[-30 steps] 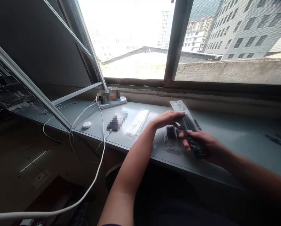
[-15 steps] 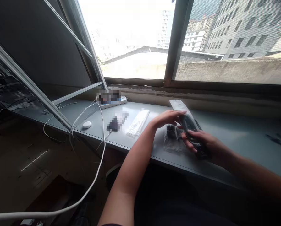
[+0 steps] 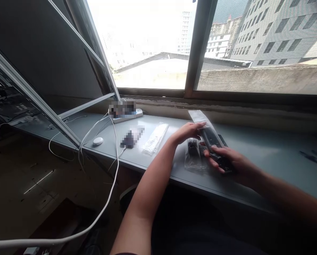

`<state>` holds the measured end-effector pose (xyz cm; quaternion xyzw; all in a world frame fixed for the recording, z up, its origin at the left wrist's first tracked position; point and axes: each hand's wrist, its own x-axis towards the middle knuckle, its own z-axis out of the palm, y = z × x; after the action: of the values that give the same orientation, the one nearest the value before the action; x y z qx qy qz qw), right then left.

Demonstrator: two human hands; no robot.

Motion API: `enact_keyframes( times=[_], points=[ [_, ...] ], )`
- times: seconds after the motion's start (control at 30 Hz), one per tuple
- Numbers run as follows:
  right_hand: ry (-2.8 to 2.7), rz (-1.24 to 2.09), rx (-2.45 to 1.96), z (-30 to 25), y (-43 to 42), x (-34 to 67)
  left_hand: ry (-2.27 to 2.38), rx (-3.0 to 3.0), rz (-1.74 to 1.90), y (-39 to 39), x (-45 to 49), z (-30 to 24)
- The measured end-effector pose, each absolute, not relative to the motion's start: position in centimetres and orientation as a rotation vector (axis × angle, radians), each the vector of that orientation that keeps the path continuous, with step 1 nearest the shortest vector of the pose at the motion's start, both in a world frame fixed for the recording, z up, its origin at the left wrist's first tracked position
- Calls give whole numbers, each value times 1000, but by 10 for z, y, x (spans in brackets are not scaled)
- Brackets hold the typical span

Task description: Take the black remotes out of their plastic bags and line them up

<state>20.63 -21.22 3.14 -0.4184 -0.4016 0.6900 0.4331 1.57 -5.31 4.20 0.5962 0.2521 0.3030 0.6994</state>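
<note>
A long black remote control (image 3: 211, 139), seemingly with small buttons, lies inside a clear plastic sleeve (image 3: 198, 115) whose flat upper end extends past it. My right hand (image 3: 229, 157) is closed around the lower part, thumb on top and fingers underneath. At the upper part my left hand (image 3: 187, 131) pinches the sleeve, with its fingertips over the front. Another dark edge shows behind the remote's right side; I cannot make out what it belongs to. Under and left of my right hand, a clear bag (image 3: 194, 163) with a black item in it rests on the table.
On the grey table (image 3: 267, 148) lie a white item in a clear bag (image 3: 155, 138), a blurred-out object (image 3: 132, 137) with a cable and a round white device (image 3: 98, 141). A power strip (image 3: 129, 115) stands by the window wall. White cables (image 3: 117, 148) hang over the left edge, near a metal frame (image 3: 44, 101).
Both hands have shifted the sleeved remote control slightly up and to the left. My grip looks the same, and the things on the table have stayed put.
</note>
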Motion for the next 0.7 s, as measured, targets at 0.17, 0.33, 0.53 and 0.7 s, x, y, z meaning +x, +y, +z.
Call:
enact_keyframes(
  times=[0.17, 0.33, 0.53, 0.7],
  points=[
    [-1024, 1734, -1036, 32, -213, 206, 504, 1344, 541, -53, 14, 40],
    [-1047, 1731, -1048, 30, -211, 208, 470, 1397, 577, -49, 15, 36],
    [-1022, 1709, -1047, 28, -211, 208, 561, 1472, 696, -52, 12, 41],
    [-1060, 1712, -1063, 29, -212, 208, 506, 1469, 521, -53, 12, 40]
  ],
)
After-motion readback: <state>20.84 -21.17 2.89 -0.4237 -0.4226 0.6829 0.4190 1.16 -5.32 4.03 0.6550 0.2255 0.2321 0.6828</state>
